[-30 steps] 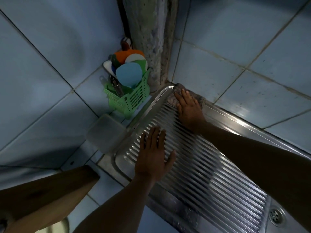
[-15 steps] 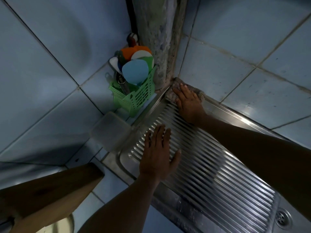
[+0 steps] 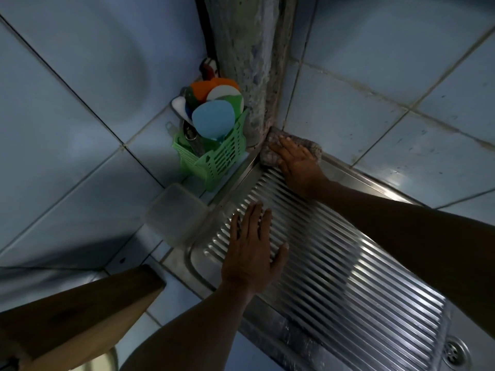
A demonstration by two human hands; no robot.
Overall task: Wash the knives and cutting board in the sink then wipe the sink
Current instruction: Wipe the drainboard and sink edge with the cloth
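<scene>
Nearest, at the lower left, a wooden board (image 3: 69, 314) is seen tilted, its far corner reaching toward the sink (image 3: 356, 298). No knife can be made out. The left forearm is stretched forward from the bottom edge, and the left hand (image 3: 251, 253) is laid flat, palm down, on the ribbed steel drainboard near its left end, with the fingers straight and close together and nothing held. At the lower right corner a drain (image 3: 452, 353) is visible, just past the end of the ribs. Just left of the sink's rim, a cloudy plastic tub (image 3: 175, 212) is set on the tiled counter (image 3: 80, 188). Beyond it, a green slotted caddy (image 3: 214, 159) stands in the corner, filled with spoons and utensils with blue, white, orange and green heads. The right arm is extended across from the right, and the right hand (image 3: 300, 162) is pressed, fingers fairly straight, on a grey cloth (image 3: 272, 151) at the drainboard's far corner. The cloth touches the foot of a rough pipe (image 3: 249, 62), which rises between tiled walls (image 3: 388, 49).
</scene>
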